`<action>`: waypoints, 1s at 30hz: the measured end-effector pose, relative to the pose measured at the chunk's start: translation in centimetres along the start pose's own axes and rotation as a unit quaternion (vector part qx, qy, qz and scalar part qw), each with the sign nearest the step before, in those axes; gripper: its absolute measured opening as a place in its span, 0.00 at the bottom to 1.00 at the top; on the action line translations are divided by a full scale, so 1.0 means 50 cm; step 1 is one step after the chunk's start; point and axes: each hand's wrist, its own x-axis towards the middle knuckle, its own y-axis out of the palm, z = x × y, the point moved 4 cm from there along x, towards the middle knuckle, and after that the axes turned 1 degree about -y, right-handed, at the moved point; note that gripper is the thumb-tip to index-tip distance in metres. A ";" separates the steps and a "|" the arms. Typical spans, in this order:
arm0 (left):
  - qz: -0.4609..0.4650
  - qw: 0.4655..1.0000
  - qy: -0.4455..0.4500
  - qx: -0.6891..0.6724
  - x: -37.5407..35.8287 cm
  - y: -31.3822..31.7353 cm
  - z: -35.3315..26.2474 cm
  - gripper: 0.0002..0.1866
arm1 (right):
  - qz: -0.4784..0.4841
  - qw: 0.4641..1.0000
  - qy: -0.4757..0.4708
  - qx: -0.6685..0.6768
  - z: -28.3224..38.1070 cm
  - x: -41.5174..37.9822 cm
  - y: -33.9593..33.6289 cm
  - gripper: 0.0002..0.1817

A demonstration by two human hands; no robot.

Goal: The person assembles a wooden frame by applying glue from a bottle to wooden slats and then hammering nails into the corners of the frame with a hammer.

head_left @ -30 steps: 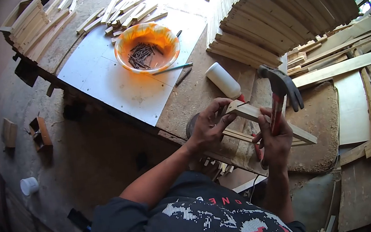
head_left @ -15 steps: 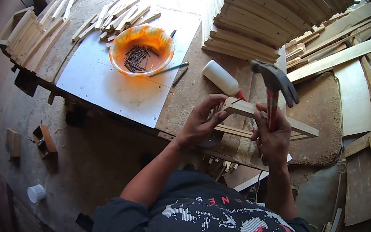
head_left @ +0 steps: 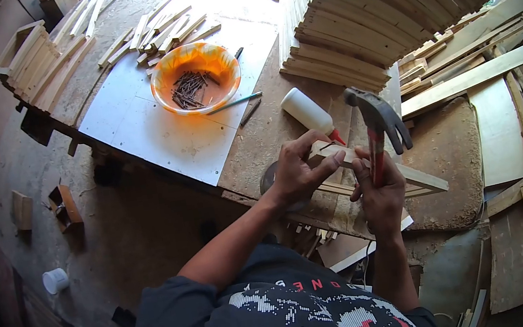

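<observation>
My left hand [head_left: 301,170] grips the corner of a light wooden frame [head_left: 428,180], thumb and fingers pinched around its end. A thin dark nail [head_left: 326,146] shows at that corner, close to my fingers. In my right hand [head_left: 382,198] a claw hammer [head_left: 377,115] is held upright by its red handle, the metal head above my fist. The thumb and fingertips of that same hand also press on the frame's bar. Just behind the corner lies a white squeeze bottle [head_left: 306,111] with a red tip pointing toward the frame.
An orange bowl [head_left: 191,55] of dark nails [head_left: 191,91] stands on a white sheet [head_left: 136,138], with a pencil [head_left: 235,102] beside it. Wooden strips [head_left: 170,28] lie behind. A tall stack of wooden frames [head_left: 380,3] rises at the back right, and smaller frames [head_left: 32,55] stand left.
My left hand has shifted slightly right and its thumb lies further along the bar. The hammer has dipped slightly lower and left in view. Both hands keep their hold.
</observation>
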 end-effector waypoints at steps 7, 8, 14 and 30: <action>-0.004 1.000 0.011 0.005 -0.002 0.003 0.013 0.15 | 0.034 0.998 0.027 -0.054 0.004 -0.008 -0.013 0.17; -0.006 1.000 0.013 0.011 -0.003 0.002 0.010 0.15 | 0.053 0.996 0.037 -0.067 0.008 -0.010 -0.017 0.18; -0.023 0.999 0.041 0.003 0.000 0.006 0.006 0.15 | 0.061 0.998 -0.023 -0.019 0.128 -0.045 -0.059 0.27; -0.034 0.997 0.063 0.021 0.004 0.001 0.008 0.15 | 0.058 0.987 -0.140 -0.046 0.228 -0.071 -0.115 0.25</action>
